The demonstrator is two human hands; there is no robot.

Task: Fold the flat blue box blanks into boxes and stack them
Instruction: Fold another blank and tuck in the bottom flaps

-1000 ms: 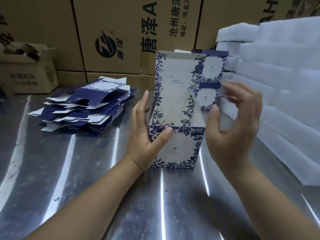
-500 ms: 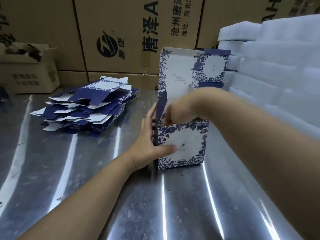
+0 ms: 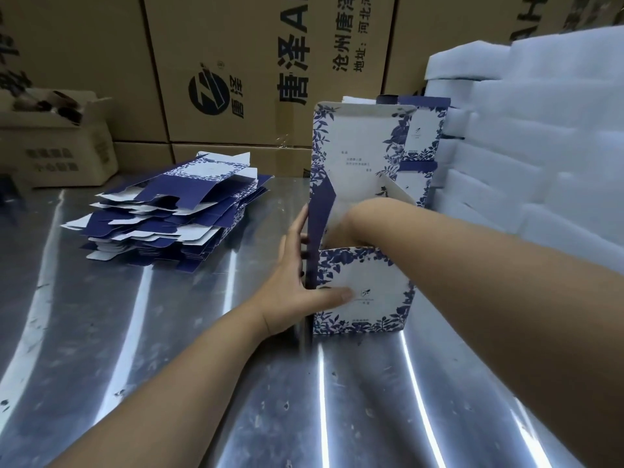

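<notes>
Box in work: the blue-and-white floral box (image 3: 364,288) stood upright on the bench (image 3: 169,383), dead centre, its top wide open.
Lid panel: and up it went, the tall lid panel (image 3: 354,143) rose straight from the back wall towards twelve o'clock, printed face to the camera.
Side flap: a dark blue side flap (image 3: 320,211) stood along the box's nine o'clock edge.
Left hand: the left hand (image 3: 297,282) braced the box from nine o'clock, fingers straight and flat against the side wall, thumb laid across the front panel.
Right hand: the right hand (image 3: 341,228) came in from three o'clock and dipped into the open top. The front wall hid its fingers, so whether they were spread or pinching, I cannot tell.
Flat blanks: the flat blanks (image 3: 162,214) lay in a loose, fanned pile at ten o'clock from the box, well apart from it.
Folded boxes: two folded boxes (image 3: 423,136) stood one on the other just behind the box at one o'clock.
Foam: white foam sheets (image 3: 540,146) were piled high at two o'clock, just beside the folded boxes.
Cartons: big brown cartons (image 3: 236,62) with black print walled off the back at twelve o'clock, and a small open carton (image 3: 57,143) sat at ten o'clock beyond the blanks.
</notes>
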